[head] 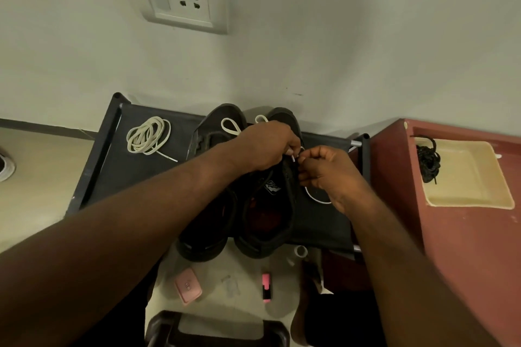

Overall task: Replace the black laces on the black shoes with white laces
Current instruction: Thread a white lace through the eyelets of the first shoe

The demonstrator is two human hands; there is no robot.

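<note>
Left hand [267, 146]: fingers curled, pinching the tip of a white lace [293, 159] over the eyelet row of the shoe [267, 205] being laced. Right hand [328, 175]: curled tight, fingertips just beside that tip; whether they pinch lace or eyelet edge, cannot tell. Shoe stands on the rack shelf [321, 222] near its right edge, toe to the wall, heel toward the person, so its long axis runs away from the body. 2nd shoe [201, 246] touches it on the left. Slack lace loops under the right hand.

Judgement: threading step, 1 shoe part-laced. Tip sits between both hands, left nearer.

Spare lace coil [148, 135] at the shelf's far left corner. Black laces [428, 160] lie in a tray [468, 194], off the shelf to the right.
</note>
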